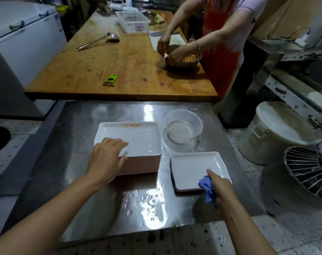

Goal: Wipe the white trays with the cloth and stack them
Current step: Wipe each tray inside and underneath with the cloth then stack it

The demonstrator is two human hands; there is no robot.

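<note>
A tall stack of white square trays [138,138] stands in the middle of the steel table [79,126]. My left hand [106,156] lies over the stack's near left corner, fingers reaching onto the top tray and over its edge. To the right sits a low pile of trays [193,168], white side up. My right hand [219,186] grips a crumpled blue cloth [208,188] at that pile's near right corner.
A clear bowl of water [183,127] stands behind the low pile, with water drops around it and on the table's front. Beyond lies a wooden table [101,67] with a green peeler [110,80], where another person works over a metal bowl [185,58]. Bins stand at the right.
</note>
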